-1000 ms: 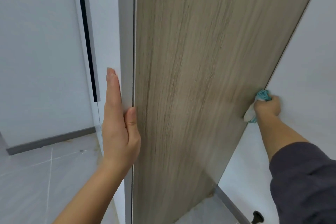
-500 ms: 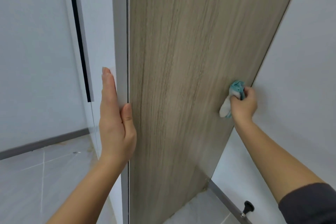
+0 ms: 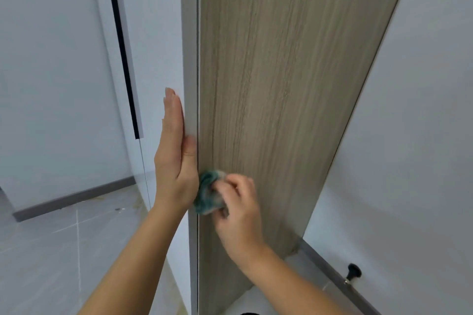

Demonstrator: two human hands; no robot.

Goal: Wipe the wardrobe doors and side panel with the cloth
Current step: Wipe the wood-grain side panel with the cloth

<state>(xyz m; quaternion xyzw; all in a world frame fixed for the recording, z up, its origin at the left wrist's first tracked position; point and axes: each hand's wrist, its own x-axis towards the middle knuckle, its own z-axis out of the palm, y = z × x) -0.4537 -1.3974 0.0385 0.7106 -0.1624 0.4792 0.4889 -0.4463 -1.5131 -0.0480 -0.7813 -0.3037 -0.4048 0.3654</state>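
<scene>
The wardrobe's wood-grain side panel (image 3: 281, 89) fills the middle of the view, running from top to floor. My right hand (image 3: 238, 202) grips a crumpled teal cloth (image 3: 207, 193) and presses it against the panel's left edge, low down. My left hand (image 3: 174, 151) lies flat with straight fingers on the white wardrobe door (image 3: 153, 59), its thumb at the door's front edge (image 3: 190, 59), right beside the cloth.
A white wall (image 3: 414, 135) meets the panel on the right, with a grey skirting board (image 3: 337, 279) and a black door stop (image 3: 353, 272) low down. Grey tiled floor (image 3: 51, 250) spreads at lower left. A black vertical strip (image 3: 122, 59) runs down the door.
My right hand swept the cloth leftward across the side panel, from its right edge by the wall to its left edge beside my left hand. The left hand stayed flat on the door.
</scene>
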